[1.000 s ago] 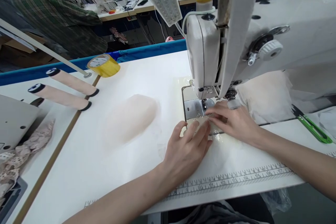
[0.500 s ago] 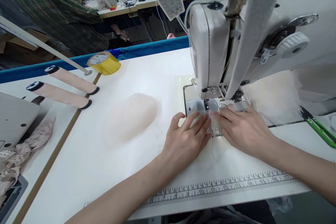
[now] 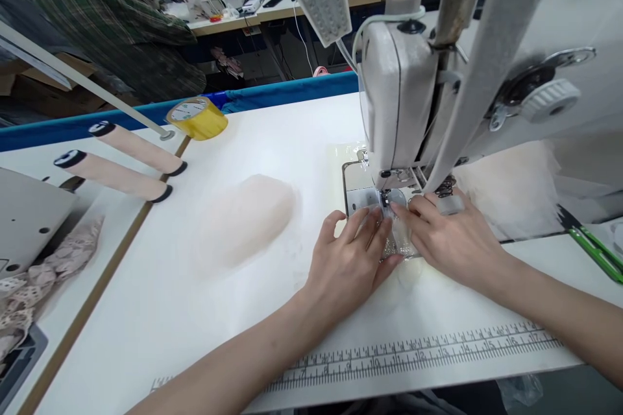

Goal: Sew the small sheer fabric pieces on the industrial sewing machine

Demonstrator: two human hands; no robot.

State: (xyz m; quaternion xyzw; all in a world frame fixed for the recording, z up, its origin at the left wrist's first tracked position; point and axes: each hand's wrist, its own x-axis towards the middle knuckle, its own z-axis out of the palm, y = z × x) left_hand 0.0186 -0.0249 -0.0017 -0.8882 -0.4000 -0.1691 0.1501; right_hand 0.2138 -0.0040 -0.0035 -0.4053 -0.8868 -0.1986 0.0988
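A white sewing machine [image 3: 406, 91] stands over the table, its presser foot [image 3: 385, 198] lowered near a metal needle plate [image 3: 357, 199]. Just in front of the foot lies a thin, see-through strip of fabric [image 3: 400, 237], hard to make out against the plate. My left hand [image 3: 348, 249] rests left of it, fingers spread and fingertips pressing down, thumb apart. On the other side my right hand [image 3: 455, 233] has its fingers closed together at the strip's edge, tips beside the foot. A pale band-like piece [image 3: 450, 204] shows at its fingers.
Sheer beige fabric pieces [image 3: 253, 224] lie left, with more fabric [image 3: 511, 188] behind my right hand. Green-handled snips [image 3: 596, 253] lie far right. Thread cones [image 3: 117, 175] and yellow tape [image 3: 197, 118] sit left. A ruler [image 3: 413, 353] runs along the front edge. Another person stands beyond.
My left thumb has moved out from the fingers, and both hands have shifted slightly at the presser foot. The whole view has moved a little.
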